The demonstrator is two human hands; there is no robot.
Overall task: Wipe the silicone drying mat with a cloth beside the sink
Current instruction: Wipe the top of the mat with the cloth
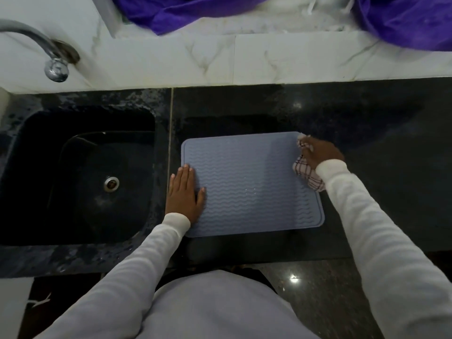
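Mat (pixel 252 184): flat on worktop (pixel 367 133) beside sink (pixel 80 177).
Left hand (pixel 184 192): fingers straight, pressing mat steady.
Right hand (pixel 320 152): grips cloth (pixel 307 173) at far corner, wiping.

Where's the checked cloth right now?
In the head view, the checked cloth is bunched in the right hand at the far right corner of the blue silicone mat, on the dark counter.

Chrome tap (pixel 52 62) on white marble ledge (pixel 220 59); purple fabric (pixel 403 18) behind; dark speckled floor (pixel 330 302)
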